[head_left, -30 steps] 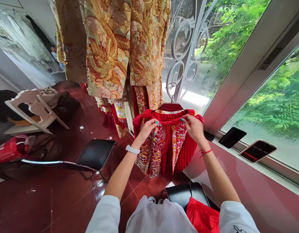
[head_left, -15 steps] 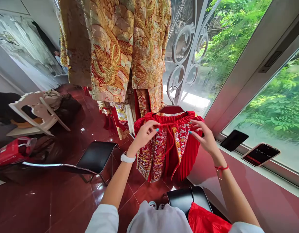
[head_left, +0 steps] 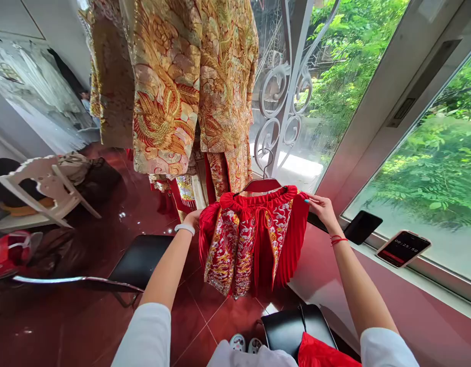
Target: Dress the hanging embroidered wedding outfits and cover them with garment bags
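A red pleated skirt (head_left: 254, 239) with gold and silver embroidered panels hangs from a dark red hanger (head_left: 262, 184) in front of me. My left hand (head_left: 194, 218) is at the skirt's left waist edge, its fingers hidden behind the cloth. At the right waist edge, my right hand (head_left: 321, 210) has its fingers curled onto the waistband. A white band sits on my left wrist, a red string on my right.
Gold embroidered robes (head_left: 182, 86) hang behind the skirt. Two phones (head_left: 403, 247) lie on the window sill at right. A black stool (head_left: 141, 257) stands at left and a black seat (head_left: 294, 326) with red cloth (head_left: 327, 354) below me. A white chair (head_left: 40, 186) is far left.
Both hands have moved apart from the middle of the waistband to its two outer ends. The skirt now hangs spread wider and a little lower left.
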{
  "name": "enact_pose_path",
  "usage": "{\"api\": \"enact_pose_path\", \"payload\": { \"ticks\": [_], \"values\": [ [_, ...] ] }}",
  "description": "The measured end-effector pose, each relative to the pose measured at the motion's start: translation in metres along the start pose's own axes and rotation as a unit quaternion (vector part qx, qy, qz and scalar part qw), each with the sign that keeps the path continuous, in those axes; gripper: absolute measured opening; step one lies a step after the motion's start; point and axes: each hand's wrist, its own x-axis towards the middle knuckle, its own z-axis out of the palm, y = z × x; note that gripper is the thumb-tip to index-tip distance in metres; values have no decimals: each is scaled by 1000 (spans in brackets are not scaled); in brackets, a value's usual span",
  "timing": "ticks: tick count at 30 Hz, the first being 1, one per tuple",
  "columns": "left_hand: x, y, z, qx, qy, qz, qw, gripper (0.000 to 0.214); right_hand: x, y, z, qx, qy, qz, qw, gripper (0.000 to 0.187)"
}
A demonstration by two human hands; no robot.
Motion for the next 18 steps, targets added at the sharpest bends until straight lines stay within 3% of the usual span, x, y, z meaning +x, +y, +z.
{"api": "enact_pose_path", "payload": {
  "ticks": [5,8,11,14,18],
  "values": [
    [-4,-2,-1,-22,23,20,999,32,-5,-2,0,5,79,-12,997,47],
    [11,11,-19,-26,81,44,995,31,-7,-8,-2,-16,52,-7,998,46],
    [10,35,-47,66,159,127,977,28,-10,-14,-6,-57,28,-27,998,44],
    [-20,50,-65,177,176,216,944,22,-15,-16,-8,-92,48,-45,994,39],
    [-69,39,-63,209,124,199,949,20,-14,-13,-14,-48,1,-1,999,51]
  ]
}}
